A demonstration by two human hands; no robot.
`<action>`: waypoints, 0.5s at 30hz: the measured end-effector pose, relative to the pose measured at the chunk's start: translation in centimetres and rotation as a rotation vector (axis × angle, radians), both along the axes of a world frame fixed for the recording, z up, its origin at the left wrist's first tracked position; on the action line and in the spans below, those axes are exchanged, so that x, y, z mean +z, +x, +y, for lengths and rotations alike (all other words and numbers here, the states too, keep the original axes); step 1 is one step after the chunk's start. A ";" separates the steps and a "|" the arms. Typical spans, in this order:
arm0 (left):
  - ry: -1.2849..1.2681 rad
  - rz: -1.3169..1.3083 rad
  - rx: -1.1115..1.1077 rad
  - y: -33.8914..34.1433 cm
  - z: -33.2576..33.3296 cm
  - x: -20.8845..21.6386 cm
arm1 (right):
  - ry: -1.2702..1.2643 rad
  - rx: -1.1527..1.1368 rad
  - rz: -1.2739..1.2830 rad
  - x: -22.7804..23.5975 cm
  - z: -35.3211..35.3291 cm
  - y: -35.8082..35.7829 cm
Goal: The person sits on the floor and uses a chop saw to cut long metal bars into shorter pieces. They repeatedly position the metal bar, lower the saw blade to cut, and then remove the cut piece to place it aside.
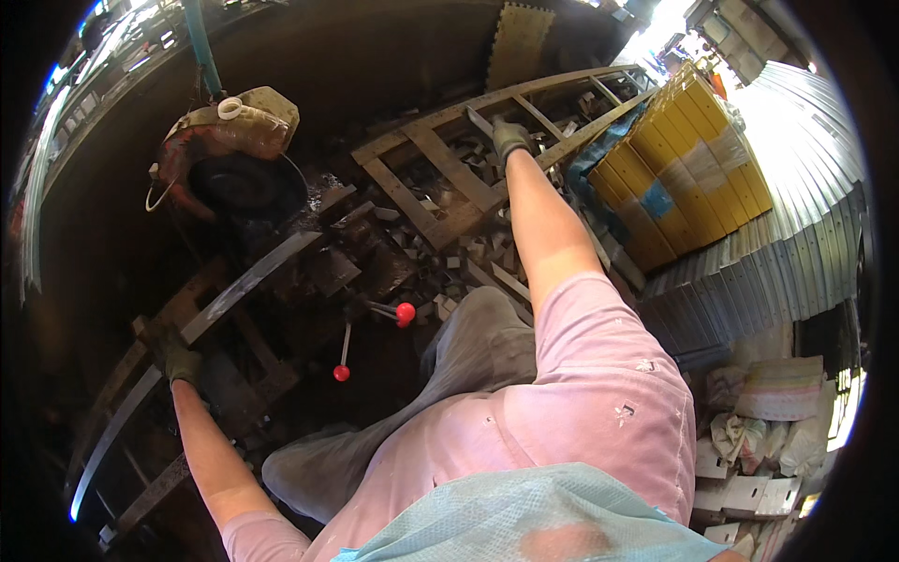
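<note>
My left hand [176, 360], in a dark work glove, is closed around a long metal bar [245, 288]. The bar runs from the left rim up toward a cut-off saw's dark round blade [245, 185]. Far ahead, my gloved right hand [510, 139] reaches over a ladder-like metal frame [454, 169]. Its fingers appear closed at the end of a short flat metal piece [478, 122]; they are partly hidden. Many short metal offcuts [449, 267] lie below that hand. Two levers with red ball knobs [405, 314] stand between my arms.
A yellowish plastic container [267, 122] sits over the saw. At right stand a stack of yellow bars [660, 169] and a large stack of silvery metal profiles [749, 272]. Sacks and white boxes [763, 492] lie at lower right. A teal post [200, 47] rises behind the saw.
</note>
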State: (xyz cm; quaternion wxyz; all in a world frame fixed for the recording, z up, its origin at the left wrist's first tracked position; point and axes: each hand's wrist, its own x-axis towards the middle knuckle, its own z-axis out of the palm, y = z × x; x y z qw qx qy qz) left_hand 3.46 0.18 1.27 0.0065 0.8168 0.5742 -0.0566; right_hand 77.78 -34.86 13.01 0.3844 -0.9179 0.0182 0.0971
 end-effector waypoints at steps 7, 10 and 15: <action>0.095 0.033 -0.053 0.3 -0.8 0.2 | 0.002 0.812 -0.480 -5.2 -1.2 -9.3; 0.216 -0.119 -0.090 -0.1 -0.9 0.2 | 0.145 0.772 -0.194 -5.7 -1.6 -16.2; -0.047 -0.177 0.036 0.2 -0.4 2.2 | 0.404 0.674 0.354 -1.4 -1.8 -24.4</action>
